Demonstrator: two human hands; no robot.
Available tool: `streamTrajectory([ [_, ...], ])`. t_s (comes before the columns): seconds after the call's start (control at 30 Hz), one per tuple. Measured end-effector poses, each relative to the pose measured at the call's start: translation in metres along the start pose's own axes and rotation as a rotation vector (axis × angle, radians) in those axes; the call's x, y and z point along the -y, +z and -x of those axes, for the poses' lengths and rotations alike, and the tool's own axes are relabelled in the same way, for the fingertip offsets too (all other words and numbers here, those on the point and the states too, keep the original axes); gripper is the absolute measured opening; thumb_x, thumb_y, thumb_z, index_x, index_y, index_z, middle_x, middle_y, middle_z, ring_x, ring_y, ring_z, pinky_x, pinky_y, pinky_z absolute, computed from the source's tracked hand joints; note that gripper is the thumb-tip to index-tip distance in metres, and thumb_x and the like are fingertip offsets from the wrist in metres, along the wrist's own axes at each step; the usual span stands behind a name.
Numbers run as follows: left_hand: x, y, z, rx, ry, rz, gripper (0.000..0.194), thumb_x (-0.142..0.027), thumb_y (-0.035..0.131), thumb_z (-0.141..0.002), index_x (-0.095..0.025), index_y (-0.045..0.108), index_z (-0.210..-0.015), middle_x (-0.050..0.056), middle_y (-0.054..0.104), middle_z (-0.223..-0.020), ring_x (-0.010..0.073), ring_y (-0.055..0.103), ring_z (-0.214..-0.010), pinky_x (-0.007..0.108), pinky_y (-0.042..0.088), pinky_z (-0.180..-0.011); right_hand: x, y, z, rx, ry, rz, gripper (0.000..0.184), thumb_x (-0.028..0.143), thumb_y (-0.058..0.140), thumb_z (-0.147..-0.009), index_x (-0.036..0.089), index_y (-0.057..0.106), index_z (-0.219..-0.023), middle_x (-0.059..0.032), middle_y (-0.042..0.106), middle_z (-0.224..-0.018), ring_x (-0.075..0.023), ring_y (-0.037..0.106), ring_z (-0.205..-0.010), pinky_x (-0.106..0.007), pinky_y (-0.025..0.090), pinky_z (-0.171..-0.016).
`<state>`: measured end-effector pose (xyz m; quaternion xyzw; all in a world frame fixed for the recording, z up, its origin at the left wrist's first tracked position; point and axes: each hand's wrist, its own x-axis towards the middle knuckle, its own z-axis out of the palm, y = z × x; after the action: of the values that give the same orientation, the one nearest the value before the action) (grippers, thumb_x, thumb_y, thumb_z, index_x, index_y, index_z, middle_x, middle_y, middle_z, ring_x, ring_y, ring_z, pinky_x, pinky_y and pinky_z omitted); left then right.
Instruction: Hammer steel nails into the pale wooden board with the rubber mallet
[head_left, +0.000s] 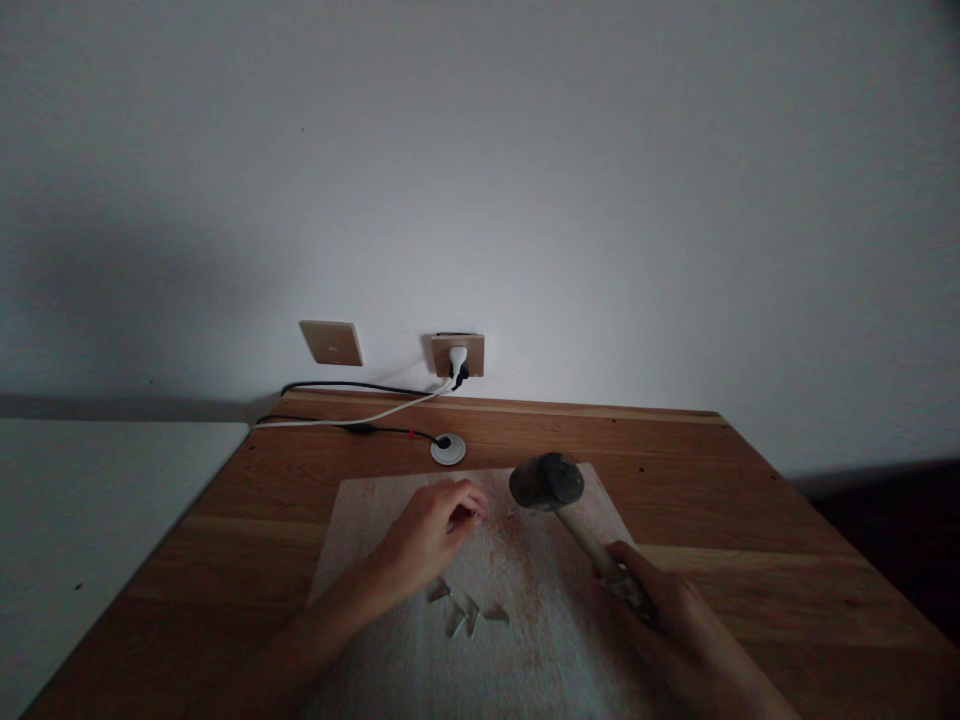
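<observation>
Right hand [669,600] grips the mallet [581,532], head over the board [555,660]. Left hand [431,525] curled there; can't tell what's pinched. Risk: stray swing catches my fingers; hard blow could scatter pieces [472,617] lying nearer me.

- Wall [600,200]: plain, pale, palest near the middle, with a soft shadow at left.
- Light: dim.
- Table [697,500]: brown wood, its far edge near the wall.
- Plate [331,343]: gold, on the wall, left of the outlet [478,357].
- Plug [457,356]: white, in the outlet.
- Grommet [448,459]: round, in the tabletop, a black cord [394,431] entering it.
- White surface [97,520]: left of the table.
</observation>
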<state>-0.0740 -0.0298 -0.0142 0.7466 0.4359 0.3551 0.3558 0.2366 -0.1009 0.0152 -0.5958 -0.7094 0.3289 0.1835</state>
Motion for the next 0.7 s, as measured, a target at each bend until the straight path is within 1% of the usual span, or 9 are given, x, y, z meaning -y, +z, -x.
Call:
streamTrajectory([
  [0.1, -0.001, 0.001, -0.003, 0.024, 0.000, -0.036, 0.020, 0.000, 0.069, -0.089, -0.019, 0.073, -0.091, 0.001, 0.079, -0.090, 0.0162, 0.075, -0.083, 0.025, 0.054, -0.078, 0.000, 0.002, 0.001, -0.017, -0.009, -0.020, 0.047, 0.052, 0.052, -0.102, 0.019, 0.077, -0.122, -0.0118, 0.086, -0.100, -0.0312, 0.083, -0.091, -0.032, 0.062, -0.074],
  [0.2, -0.001, 0.001, -0.007, 0.032, 0.019, -0.063, 0.021, 0.002, 0.069, -0.088, -0.019, 0.073, -0.090, 0.000, 0.078, -0.087, 0.0163, 0.074, -0.082, 0.025, 0.052, -0.077, 0.002, 0.005, 0.002, -0.049, 0.008, -0.040, 0.046, 0.052, 0.053, -0.101, 0.020, 0.079, -0.120, -0.0107, 0.086, -0.095, -0.0317, 0.082, -0.090, -0.032, 0.062, -0.071],
  [0.3, 0.001, 0.002, -0.008, -0.024, 0.053, -0.050, 0.021, 0.000, 0.066, -0.091, -0.019, 0.071, -0.094, 0.001, 0.078, -0.091, 0.0167, 0.075, -0.085, 0.025, 0.053, -0.079, 0.004, 0.004, 0.003, -0.045, 0.019, -0.009, 0.045, 0.053, 0.057, -0.099, 0.020, 0.079, -0.121, -0.0113, 0.086, -0.100, -0.0330, 0.081, -0.095, -0.034, 0.062, -0.077],
  [0.37, 0.004, 0.002, -0.007, -0.070, 0.076, -0.036, 0.018, -0.003, 0.065, -0.094, -0.019, 0.072, -0.095, 0.002, 0.078, -0.091, 0.0167, 0.075, -0.084, 0.026, 0.054, -0.079, 0.006, 0.001, 0.003, -0.015, 0.014, -0.025, 0.045, 0.054, 0.055, -0.100, 0.021, 0.078, -0.121, -0.0103, 0.086, -0.100, -0.0305, 0.081, -0.090, -0.033, 0.062, -0.076],
  [0.47, 0.009, 0.002, -0.006, -0.117, 0.136, -0.039, 0.013, -0.009, 0.067, -0.096, -0.020, 0.074, -0.093, 0.002, 0.078, -0.088, 0.0166, 0.073, -0.080, 0.026, 0.054, -0.077, 0.010, -0.003, 0.001, 0.049, -0.018, -0.084, 0.042, 0.051, 0.050, -0.104, 0.022, 0.077, -0.118, -0.0079, 0.084, -0.093, -0.0272, 0.081, -0.082, -0.030, 0.060, -0.070],
  [0.6, 0.011, 0.002, -0.007, -0.147, 0.228, 0.000, 0.012, -0.013, 0.068, -0.097, -0.020, 0.075, -0.091, 0.004, 0.074, -0.091, 0.0161, 0.071, -0.081, 0.025, 0.056, -0.077, 0.010, -0.002, 0.002, 0.059, -0.006, -0.072, 0.042, 0.050, 0.048, -0.106, 0.020, 0.074, -0.119, -0.0055, 0.082, -0.084, -0.0265, 0.080, -0.079, -0.030, 0.059, -0.069],
  [0.7, 0.010, 0.002, -0.008, -0.136, 0.227, 0.009, 0.013, -0.014, 0.067, -0.098, -0.020, 0.076, -0.092, 0.004, 0.074, -0.090, 0.0162, 0.071, -0.082, 0.026, 0.056, -0.078, 0.007, 0.000, 0.003, 0.035, 0.007, -0.054, 0.044, 0.050, 0.048, -0.106, 0.018, 0.073, -0.123, -0.0072, 0.083, -0.091, -0.0271, 0.080, -0.084, -0.031, 0.059, -0.072],
])
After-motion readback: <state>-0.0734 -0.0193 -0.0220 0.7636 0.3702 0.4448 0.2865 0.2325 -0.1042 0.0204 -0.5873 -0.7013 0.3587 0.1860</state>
